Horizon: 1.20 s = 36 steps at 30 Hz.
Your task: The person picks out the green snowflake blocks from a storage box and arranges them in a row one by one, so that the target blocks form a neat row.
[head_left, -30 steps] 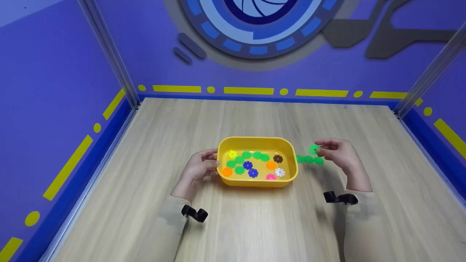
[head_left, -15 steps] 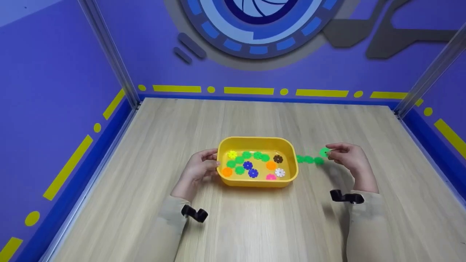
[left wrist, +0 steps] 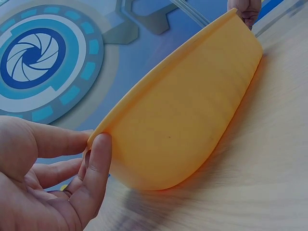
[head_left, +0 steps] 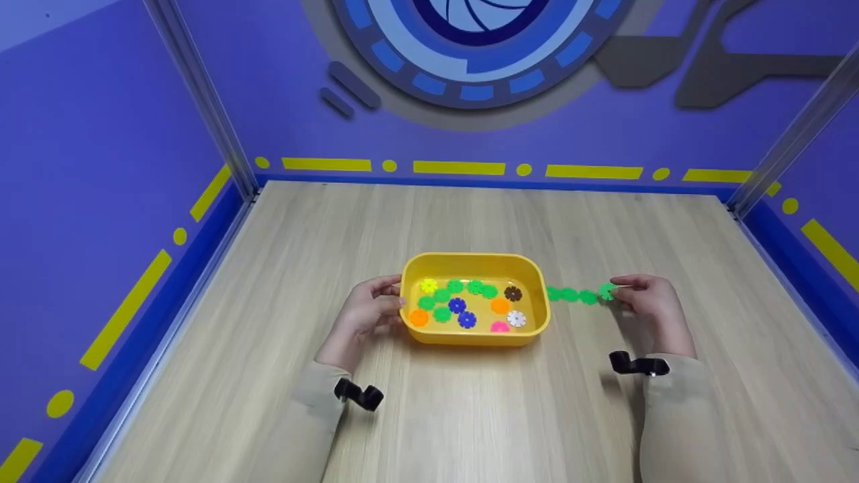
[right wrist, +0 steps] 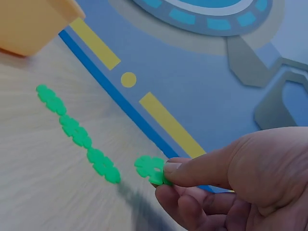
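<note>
My left hand [head_left: 366, 308] grips the left end of a yellow plastic bin [head_left: 476, 339], thumb on the near side of the rim in the left wrist view. Between thumb and fingers my right hand [head_left: 651, 302] pinches a green snowflake disc [right wrist: 150, 168], a flat round piece with a notched edge. In the right wrist view this disc is held above the table, beside the end of a row of three green discs [right wrist: 103, 165]. The row lies flat on the table, running right from the bin. In the head view the held disc appears at the row's right end.
Inside the bin lie several loose snowflake discs, among them a yellow disc [head_left: 428, 286], a brown disc [head_left: 513, 294], a white disc [head_left: 516, 318] and a pink disc [head_left: 500, 327]. Purple panels [head_left: 470, 134] wall the wooden table [head_left: 470, 416] at the back and sides.
My right hand has moved right and then down with the green disc, bringing it from above the row to its right end. The left hand and bin have stayed put.
</note>
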Motion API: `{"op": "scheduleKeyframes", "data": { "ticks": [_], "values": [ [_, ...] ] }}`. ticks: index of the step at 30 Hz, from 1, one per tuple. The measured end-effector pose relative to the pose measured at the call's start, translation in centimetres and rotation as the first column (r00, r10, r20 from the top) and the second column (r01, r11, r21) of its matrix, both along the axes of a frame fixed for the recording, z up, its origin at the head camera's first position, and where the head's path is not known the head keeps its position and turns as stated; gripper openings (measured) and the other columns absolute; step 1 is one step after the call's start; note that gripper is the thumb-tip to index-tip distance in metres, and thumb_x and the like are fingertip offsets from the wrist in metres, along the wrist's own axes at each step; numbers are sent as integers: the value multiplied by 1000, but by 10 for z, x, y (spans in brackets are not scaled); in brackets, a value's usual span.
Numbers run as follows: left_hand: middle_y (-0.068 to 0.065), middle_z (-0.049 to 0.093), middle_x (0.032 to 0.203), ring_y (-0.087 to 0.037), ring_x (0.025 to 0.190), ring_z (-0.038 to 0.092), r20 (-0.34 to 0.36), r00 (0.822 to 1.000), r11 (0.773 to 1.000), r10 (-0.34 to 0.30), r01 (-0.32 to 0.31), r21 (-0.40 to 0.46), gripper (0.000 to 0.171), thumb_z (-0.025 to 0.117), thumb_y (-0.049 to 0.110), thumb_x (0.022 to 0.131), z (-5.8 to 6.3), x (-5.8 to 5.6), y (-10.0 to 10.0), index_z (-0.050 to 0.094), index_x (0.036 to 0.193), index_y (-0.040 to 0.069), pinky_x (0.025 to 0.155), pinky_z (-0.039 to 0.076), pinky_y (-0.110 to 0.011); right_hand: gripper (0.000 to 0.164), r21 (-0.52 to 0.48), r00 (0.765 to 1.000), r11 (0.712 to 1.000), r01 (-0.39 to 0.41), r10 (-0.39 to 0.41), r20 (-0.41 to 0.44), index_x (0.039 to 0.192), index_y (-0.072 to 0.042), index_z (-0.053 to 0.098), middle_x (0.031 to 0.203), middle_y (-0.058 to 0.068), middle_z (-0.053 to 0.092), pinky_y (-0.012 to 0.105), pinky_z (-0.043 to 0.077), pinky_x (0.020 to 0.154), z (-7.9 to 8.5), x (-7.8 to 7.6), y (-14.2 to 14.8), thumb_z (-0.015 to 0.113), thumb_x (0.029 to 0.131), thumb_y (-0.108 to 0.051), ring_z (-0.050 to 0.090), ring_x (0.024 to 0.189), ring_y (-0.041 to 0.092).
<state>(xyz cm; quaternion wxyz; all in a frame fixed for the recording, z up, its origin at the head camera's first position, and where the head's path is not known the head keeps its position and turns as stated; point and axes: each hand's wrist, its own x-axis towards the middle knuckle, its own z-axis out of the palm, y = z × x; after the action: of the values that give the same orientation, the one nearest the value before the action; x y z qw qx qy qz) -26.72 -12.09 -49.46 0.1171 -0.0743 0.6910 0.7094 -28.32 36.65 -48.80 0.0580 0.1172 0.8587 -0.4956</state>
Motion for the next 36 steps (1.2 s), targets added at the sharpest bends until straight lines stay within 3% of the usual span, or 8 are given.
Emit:
{"op": "scheduleKeyframes", "data": {
  "ticks": [12, 27, 36],
  "values": [
    [-10, 60, 114, -17, 79, 64, 9, 1000, 1000, -2, 2, -12, 56, 69, -5, 87, 0, 2, 0, 60, 142, 5, 72, 62, -33, 40, 77, 1000, 997, -26, 27, -11, 133, 12, 61, 89, -5, 70, 20, 54, 68, -11, -1, 0, 60, 98, -9, 62, 74, 3],
    [-9, 60, 112, -17, 79, 63, 26, 1000, 1000, 9, -9, 24, 55, 68, -6, 88, 0, 1, 0, 61, 141, 5, 73, 63, -33, 42, 141, 999, 990, -22, 17, 38, 133, 9, 60, 110, 14, 72, 20, 54, 75, -4, 1, -3, 58, 100, -18, 66, 84, 9],
    [-11, 60, 114, -18, 81, 63, 6, 1000, 1000, -1, 1, 13, 56, 69, -5, 88, 0, 0, 0, 59, 142, 3, 74, 63, -33, 44, 134, 1000, 991, -15, 12, 23, 133, 13, 58, 114, 23, 71, 21, 58, 70, 0, 2, -4, 56, 103, -19, 68, 79, 7]
  ]
}}
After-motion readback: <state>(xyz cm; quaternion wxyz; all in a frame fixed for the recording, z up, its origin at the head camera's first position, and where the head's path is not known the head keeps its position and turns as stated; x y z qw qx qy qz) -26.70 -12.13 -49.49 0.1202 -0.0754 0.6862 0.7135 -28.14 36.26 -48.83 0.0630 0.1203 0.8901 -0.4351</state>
